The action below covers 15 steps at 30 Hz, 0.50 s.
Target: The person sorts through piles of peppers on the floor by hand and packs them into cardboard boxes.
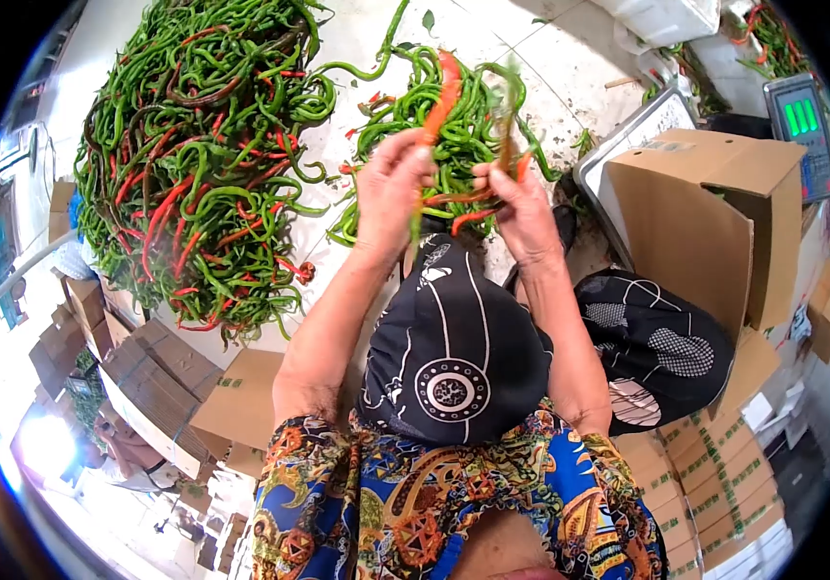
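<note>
Both hands are raised over a small pile of long green peppers [449,106] on the floor. My left hand [396,184] is closed on a long red pepper [444,92] that points up and away, with a blurred green one hanging below the fingers. Closed fingers of my right hand [519,203] hold several peppers, reddish-brown and red; one blurred brownish pepper [506,135] sticks up from them. To the left rises a large heap of green and red peppers [193,164].
An open cardboard box [686,213] stands at the right on a metal platform [594,174], beside a scale display [801,126]. A white foam box [661,19] is at the top right. Flattened cartons [164,377] lie at left, stacked cartons [715,474] at lower right.
</note>
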### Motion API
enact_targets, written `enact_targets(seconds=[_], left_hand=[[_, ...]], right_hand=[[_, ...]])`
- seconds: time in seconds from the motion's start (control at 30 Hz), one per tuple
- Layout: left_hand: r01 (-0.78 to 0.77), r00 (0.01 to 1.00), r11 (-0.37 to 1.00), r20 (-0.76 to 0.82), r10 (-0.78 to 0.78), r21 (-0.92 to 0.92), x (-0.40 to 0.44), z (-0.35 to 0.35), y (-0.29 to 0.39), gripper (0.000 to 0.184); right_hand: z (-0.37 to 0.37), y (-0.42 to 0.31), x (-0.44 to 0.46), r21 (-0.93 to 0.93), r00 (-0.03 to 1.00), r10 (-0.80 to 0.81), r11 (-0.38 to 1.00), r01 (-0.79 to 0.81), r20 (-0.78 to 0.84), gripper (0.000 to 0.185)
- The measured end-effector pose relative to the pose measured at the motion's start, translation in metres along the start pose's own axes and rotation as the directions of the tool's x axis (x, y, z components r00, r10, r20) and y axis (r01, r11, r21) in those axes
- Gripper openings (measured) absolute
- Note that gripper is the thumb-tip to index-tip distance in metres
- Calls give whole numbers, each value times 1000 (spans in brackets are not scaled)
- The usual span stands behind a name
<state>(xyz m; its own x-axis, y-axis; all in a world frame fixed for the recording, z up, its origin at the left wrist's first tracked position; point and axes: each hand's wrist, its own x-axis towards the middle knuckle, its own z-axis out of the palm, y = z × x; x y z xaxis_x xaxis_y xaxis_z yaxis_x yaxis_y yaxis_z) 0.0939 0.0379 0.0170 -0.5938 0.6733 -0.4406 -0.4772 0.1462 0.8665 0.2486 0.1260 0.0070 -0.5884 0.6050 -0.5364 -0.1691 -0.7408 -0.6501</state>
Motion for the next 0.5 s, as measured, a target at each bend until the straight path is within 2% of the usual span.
enact_targets(seconds=[0.07,0.1,0.13,0.2,0.23,0.3,0.33,0.4,0.43,0.47,0.5], left_hand=[[72,985,996,-151,-80,-60,10,-17,-1,28],[128,980,985,-139,-143,-113,12,-31,-2,29],[185,971,969,-123,-207,-165,14,-41,-3,30],[259,952,954,-125,-278,-151,16,-48,-2,30],[295,941,945,-130,-313,-145,16,-48,-2,30],[277,959,956,-37,-281,-99,28,-43,1,29],[265,964,961,10,-266,-80,38,-38,5,29],[241,948,970,221,-230,-23,76,-8,29,19],[166,948,986,278,-157,-12,95,21,51,18],[-154,949,940,310,56,303,95,53,92,22],[-164,855,986,497,150,-15,118,79,110,28]], right_hand=[[-22,-1,8,281,999,-53,958,52,-2,18],[-28,-4,9,372,998,-66,926,57,9,17],[-31,-6,6,410,998,-58,910,62,-23,15],[-32,-8,6,481,998,-55,874,66,-35,17],[-35,-8,7,511,999,-53,858,43,6,17],[-40,-5,7,569,995,-56,823,-4,88,20],[-42,-5,7,554,995,-62,832,10,74,20],[-40,-3,7,519,996,-64,854,24,58,22],[-40,0,8,475,998,-55,879,45,8,23],[-41,2,9,427,998,-55,903,48,3,21],[-42,2,7,391,999,-46,919,47,-12,20]])
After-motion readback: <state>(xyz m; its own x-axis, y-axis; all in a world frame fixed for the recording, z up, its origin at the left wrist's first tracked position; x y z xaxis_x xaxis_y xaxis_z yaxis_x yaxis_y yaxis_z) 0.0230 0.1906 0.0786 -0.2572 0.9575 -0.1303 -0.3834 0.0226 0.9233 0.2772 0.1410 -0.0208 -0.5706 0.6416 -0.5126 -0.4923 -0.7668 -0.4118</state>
